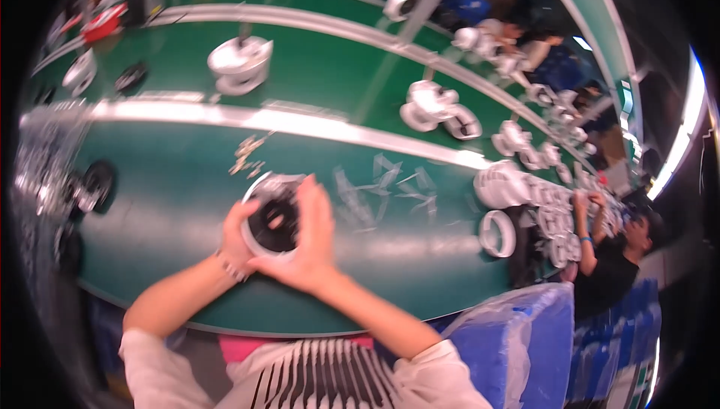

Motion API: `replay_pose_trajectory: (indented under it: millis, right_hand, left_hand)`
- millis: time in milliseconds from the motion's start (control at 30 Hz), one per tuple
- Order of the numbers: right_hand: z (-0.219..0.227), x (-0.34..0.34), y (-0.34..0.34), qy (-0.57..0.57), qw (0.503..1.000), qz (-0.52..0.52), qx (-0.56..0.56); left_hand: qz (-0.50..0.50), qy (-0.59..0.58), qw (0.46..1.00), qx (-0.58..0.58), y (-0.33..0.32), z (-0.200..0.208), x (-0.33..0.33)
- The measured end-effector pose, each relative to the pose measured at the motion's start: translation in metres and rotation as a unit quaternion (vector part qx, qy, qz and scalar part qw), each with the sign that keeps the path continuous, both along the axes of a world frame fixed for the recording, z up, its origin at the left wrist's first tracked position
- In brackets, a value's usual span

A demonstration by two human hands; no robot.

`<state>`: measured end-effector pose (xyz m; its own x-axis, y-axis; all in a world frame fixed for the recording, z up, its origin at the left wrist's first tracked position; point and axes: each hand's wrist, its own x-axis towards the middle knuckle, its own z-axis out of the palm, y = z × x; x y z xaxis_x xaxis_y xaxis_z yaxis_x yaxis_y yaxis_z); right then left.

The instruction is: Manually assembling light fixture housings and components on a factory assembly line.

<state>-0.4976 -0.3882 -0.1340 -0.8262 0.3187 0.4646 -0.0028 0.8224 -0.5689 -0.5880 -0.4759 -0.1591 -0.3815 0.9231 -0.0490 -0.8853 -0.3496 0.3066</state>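
Currently, a round white-rimmed black plastic housing [276, 223] is held over the dark-green table [420, 259], pressed between left grip [238, 235] and right grip [313, 238]. It appears partly assembled already — what's left can't be told; small tan pieces [244, 154] and clear plastic strips [386, 178] are left loose nearby.

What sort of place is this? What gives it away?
Probably a factory assembly line: a long flat green strip, maybe a conveyor, bears white rounded plastic-looking housings; more white rounded parts crowd the right end of the dark green worktable, near a co-worker in a black top.
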Motion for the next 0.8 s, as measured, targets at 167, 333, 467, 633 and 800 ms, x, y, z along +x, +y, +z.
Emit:
replay_pose_trajectory:
  millis: [167,333,467,633,800]
  right_hand:
    - [0.0,-0.007,0.024,0.043,0.99,0.117,0.072]
    - [-0.003,-0.007,0.033,0.108,0.977,0.136,0.126]
    - [0.004,-0.003,0.035,0.127,0.965,0.141,0.179]
    - [0.019,-0.001,0.038,0.124,0.961,0.131,0.209]
    - [0.019,0.0,0.034,0.112,0.976,0.129,0.135]
  left_hand:
    - [0.047,-0.019,0.997,-0.051,-0.007,0.0,-0.025]
    - [0.011,0.012,0.999,-0.043,-0.015,-0.01,-0.036]
    - [-0.008,0.066,0.997,-0.035,-0.015,-0.014,-0.039]
    - [-0.042,0.032,0.998,-0.032,-0.014,-0.006,-0.042]
    - [-0.095,0.074,0.989,-0.087,-0.016,-0.011,-0.049]
